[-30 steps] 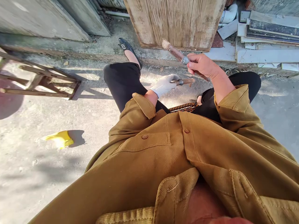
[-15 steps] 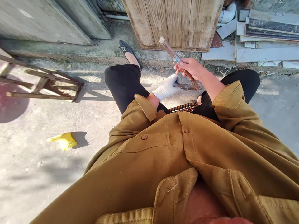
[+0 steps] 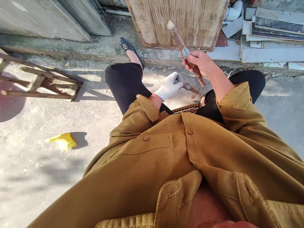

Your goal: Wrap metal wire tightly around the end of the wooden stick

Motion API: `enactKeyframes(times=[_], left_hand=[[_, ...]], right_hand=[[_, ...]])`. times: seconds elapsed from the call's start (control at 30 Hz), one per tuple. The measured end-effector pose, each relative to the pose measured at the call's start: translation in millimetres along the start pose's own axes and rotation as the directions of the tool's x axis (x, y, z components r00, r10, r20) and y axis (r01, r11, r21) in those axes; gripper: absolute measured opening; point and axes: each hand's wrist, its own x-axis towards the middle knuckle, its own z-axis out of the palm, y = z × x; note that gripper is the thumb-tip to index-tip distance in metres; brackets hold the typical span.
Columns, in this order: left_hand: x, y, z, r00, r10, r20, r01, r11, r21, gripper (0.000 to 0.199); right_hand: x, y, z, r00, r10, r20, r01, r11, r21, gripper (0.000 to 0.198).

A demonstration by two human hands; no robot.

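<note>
My right hand (image 3: 201, 65) is bare and closed around a brown wooden stick (image 3: 177, 36), which slants up and to the left. A silver wire coil (image 3: 185, 52) wraps this stick just above my fingers, and its far end is pale. My left hand (image 3: 169, 86), in a white knitted glove, is closed on a second wooden stick (image 3: 195, 91) that points right. Another wire coil (image 3: 188, 86) is wound around that one. The part of it inside the glove is hidden. The two sticks are apart in the picture, with the right one higher.
A wooden panel (image 3: 175, 19) stands ahead on a concrete ledge. White boards (image 3: 266, 55) are piled at the upper right. To the left are a wooden stool (image 3: 42, 82) and a yellow object (image 3: 63, 141) on the concrete ground. A woven seat edge (image 3: 186, 109) shows between my legs.
My right hand has moved slightly up and to the right with its stick. The lower ends of the sticks, which met or overlapped before, are now separated.
</note>
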Motion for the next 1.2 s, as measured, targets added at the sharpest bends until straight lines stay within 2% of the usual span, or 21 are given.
enactKeyframes(times=[0.07, 0.13, 0.2, 0.27, 0.33, 0.4, 0.47, 0.63, 0.77, 0.83, 0.93, 1.03, 1.1, 1.2], left_hand=[[3.6, -5.9, -1.4, 0.999, -0.033, -0.036, 0.031, 0.998, -0.056, 0.013], [5.0, -8.5, -4.3, 0.998, -0.039, -0.042, 0.034, 0.994, -0.107, 0.013], [4.7, -7.5, -8.5, 0.999, -0.004, -0.043, -0.001, 0.992, -0.126, 0.018], [3.4, -4.2, -13.3, 0.997, 0.048, -0.055, -0.054, 0.992, -0.117, 0.019], [1.6, 0.0, -17.3, 0.993, 0.088, -0.078, -0.095, 0.991, -0.095, 0.021], [-0.4, 4.1, -19.0, 0.991, 0.105, -0.084, -0.112, 0.991, -0.079, 0.023], [-2.7, 7.7, -17.8, 0.992, 0.109, -0.066, -0.114, 0.99, -0.085, 0.025], [-7.1, 13.5, -8.1, 0.993, 0.115, -0.005, -0.115, 0.985, -0.125, 0.024], [-5.5, 8.0, 1.4, 0.989, 0.149, 0.004, -0.147, 0.981, -0.124, 0.023], [-2.0, 1.6, 7.0, 0.989, 0.149, 0.005, -0.147, 0.979, -0.138, 0.024], [5.4, -9.0, 14.0, 0.996, 0.085, 0.001, -0.084, 0.986, -0.142, 0.028], [10.7, -17.4, 16.0, 0.998, 0.046, -0.052, -0.053, 0.99, -0.128, 0.03], [11.4, -21.2, 15.2, 0.994, 0.074, -0.084, -0.085, 0.988, -0.131, 0.028], [10.3, -24.4, 13.6, 0.99, 0.095, -0.1, -0.11, 0.981, -0.159, 0.027]], right_hand=[[-12.3, -9.5, -0.5, 0.994, -0.009, 0.11, 0.017, 0.998, -0.066, 0.047], [-20.6, -14.7, -1.8, 0.991, -0.064, 0.115, 0.07, 0.996, -0.049, 0.044], [-22.2, -15.8, -6.1, 0.987, -0.161, -0.008, 0.161, 0.986, 0.031, 0.039], [-18.3, -14.7, -12.8, 0.967, -0.193, -0.169, 0.211, 0.972, 0.101, 0.029], [-12.3, -12.6, -18.3, 0.957, -0.126, -0.261, 0.169, 0.974, 0.151, 0.014], [-7.0, -9.2, -18.7, 0.958, -0.058, -0.282, 0.114, 0.976, 0.184, 0.009], [-3.2, -3.9, -12.7, 0.966, -0.033, -0.257, 0.083, 0.979, 0.184, 0.012], [7.2, 14.7, 9.2, 0.997, -0.014, -0.074, 0.022, 0.994, 0.111, 0.048], [17.1, 25.7, 15.4, 0.999, 0.019, 0.027, -0.02, 0.999, 0.043, 0.063], [18.0, 26.8, 17.8, 0.999, 0.017, 0.044, -0.018, 1.0, 0.022, 0.062], [13.2, 21.6, 24.1, 0.997, -0.015, 0.081, 0.016, 1.0, -0.007, 0.057], [7.7, 10.5, 30.1, 0.993, -0.039, 0.11, 0.037, 0.999, 0.014, 0.051], [6.3, 1.0, 31.3, 0.999, 0.001, 0.05, -0.005, 0.998, 0.067, 0.038], [5.4, -13.6, 28.4, 0.985, 0.104, -0.136, -0.077, 0.979, 0.191, 0.025]])
